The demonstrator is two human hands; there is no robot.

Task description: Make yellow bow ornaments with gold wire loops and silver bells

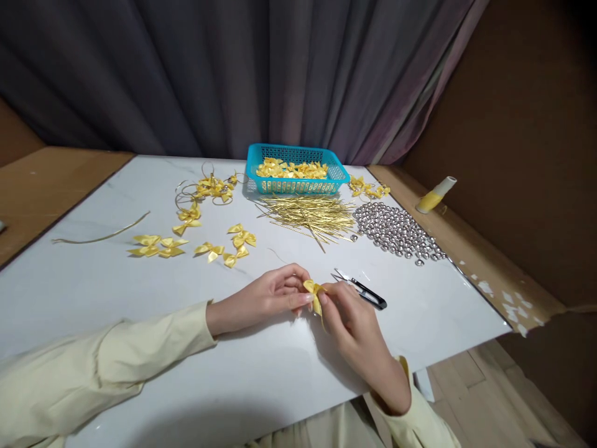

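A small yellow ribbon bow is held between my two hands above the white table. My left hand pinches its left side with thumb and fingers. From the other side, my right hand grips the bow with thumb and forefinger, and a thin strip hangs below its fingertips. Just beyond the right hand lie thread snips with black handles. More yellow bows rest in small groups to the left, beyond my left hand.
A blue basket of yellow bows stands at the back. Before it lies a pile of gold twist ties. Silver round beads are heaped at right, near a yellow thread spool. A single gold tie lies far left.
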